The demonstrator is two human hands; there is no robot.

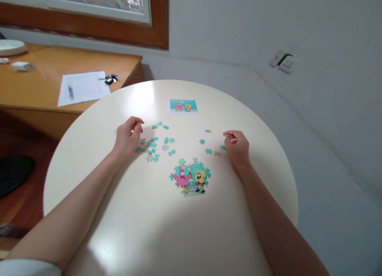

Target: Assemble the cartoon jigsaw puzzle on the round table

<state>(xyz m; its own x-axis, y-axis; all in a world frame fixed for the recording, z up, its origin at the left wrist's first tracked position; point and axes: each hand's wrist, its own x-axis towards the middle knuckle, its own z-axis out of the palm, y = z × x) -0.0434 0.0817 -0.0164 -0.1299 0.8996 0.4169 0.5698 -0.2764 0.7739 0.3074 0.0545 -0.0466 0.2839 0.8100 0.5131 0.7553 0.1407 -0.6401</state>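
A partly joined cartoon jigsaw (191,177) lies in the middle of the round cream table (143,212). Several loose teal pieces (155,145) are scattered just beyond it. My left hand (127,137) rests on the table at the left edge of that scatter, fingers curled in a pinch; what they hold is hidden. My right hand (237,146) lies to the right, fingers curled together beside a few loose pieces (213,152). A small reference picture (183,105) of the puzzle sits farther back.
A wooden desk (38,97) stands at the left behind the table, with a sheet of paper (82,87), a pen, keys (109,79) and a white dish (10,47). A grey wall with a socket (285,62) runs along the right. A window is above the desk.
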